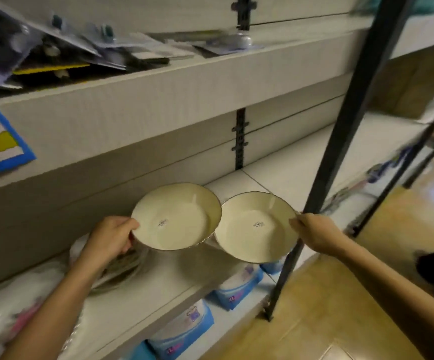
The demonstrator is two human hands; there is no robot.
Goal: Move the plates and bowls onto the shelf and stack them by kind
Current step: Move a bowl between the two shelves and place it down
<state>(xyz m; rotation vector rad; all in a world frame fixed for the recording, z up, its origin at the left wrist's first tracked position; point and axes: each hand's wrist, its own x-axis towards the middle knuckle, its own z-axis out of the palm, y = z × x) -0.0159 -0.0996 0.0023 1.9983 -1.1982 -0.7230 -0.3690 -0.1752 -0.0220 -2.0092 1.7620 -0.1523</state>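
Left bowl (177, 216) gripped at rim by left hand (112, 236), right bowl (256, 227) pinched by right hand (314, 233); both held above shelf (275, 183). Carrying step judged in hand; next, one bowl to be nested inside other.

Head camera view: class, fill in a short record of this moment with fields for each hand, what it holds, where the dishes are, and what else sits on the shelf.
left hand: grips the rim of the left bowl
right hand: grips the rim of the right bowl
bowls: cream, each with a small sticker inside; side by side, rims meeting or overlapping
position: held above the middle shelf, apparently not set down
already on shelf: a stack of dishes under the left wrist, blurred
below: blue packs on the lower level
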